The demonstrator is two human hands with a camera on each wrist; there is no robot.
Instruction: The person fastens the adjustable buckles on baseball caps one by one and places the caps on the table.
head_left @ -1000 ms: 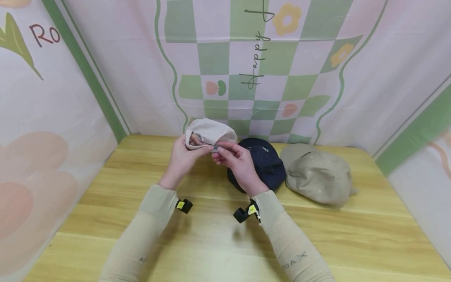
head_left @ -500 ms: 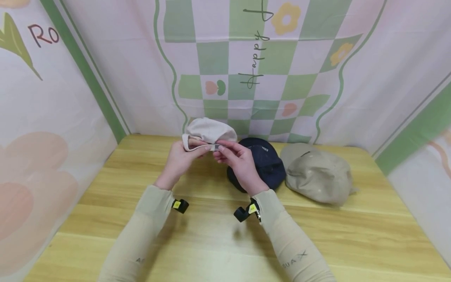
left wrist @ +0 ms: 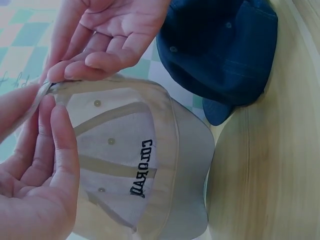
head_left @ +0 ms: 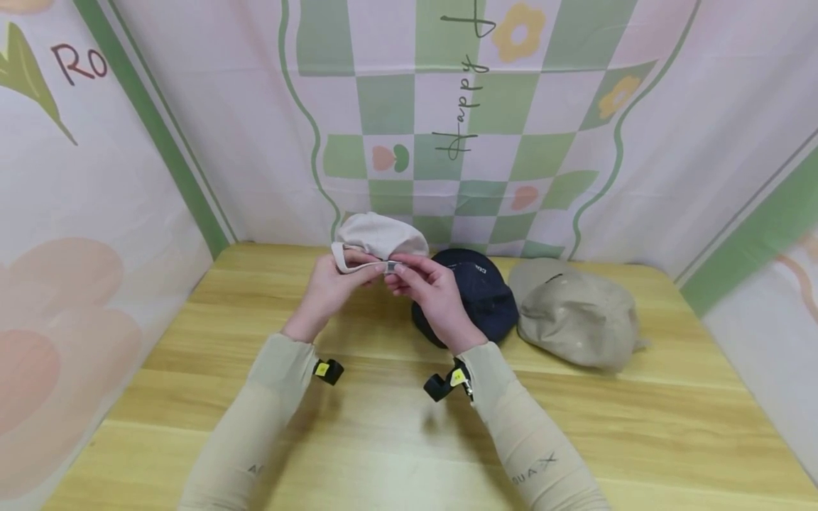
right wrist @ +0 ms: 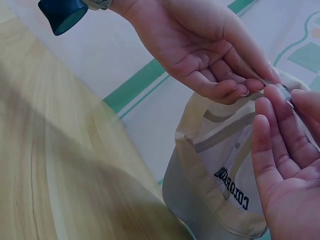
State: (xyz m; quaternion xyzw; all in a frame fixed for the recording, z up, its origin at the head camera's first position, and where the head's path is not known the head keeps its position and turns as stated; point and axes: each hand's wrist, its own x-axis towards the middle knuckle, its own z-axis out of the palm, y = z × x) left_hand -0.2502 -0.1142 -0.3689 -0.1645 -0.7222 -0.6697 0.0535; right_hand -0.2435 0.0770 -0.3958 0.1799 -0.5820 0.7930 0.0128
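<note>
An off-white baseball cap (head_left: 382,235) is held up at the back of the table, its rear strap toward me. My left hand (head_left: 329,285) pinches that strap between thumb and fingers, with some fingers behind it in the opening. Opposite, my right hand (head_left: 437,292) pinches the strap's small metal buckle (head_left: 390,267); the two hands' fingertips nearly meet there. In the left wrist view, the cap's hollow inside (left wrist: 117,130) shows dark lettering, and its brim (left wrist: 192,170) points away from the hands. Fingers partly hide the buckle in both wrist views.
A navy cap (head_left: 482,298) sits on the wooden table (head_left: 396,440) just beyond my right hand. Right of it lies a tan cap (head_left: 581,319), close alongside. A patterned cloth backdrop (head_left: 441,106) rises behind the table's far edge.
My left hand has shifted slightly left and down, still pinching the strap. The buckle now shows more plainly between the fingertips. My right hand and the other caps have stayed nearly in place.
</note>
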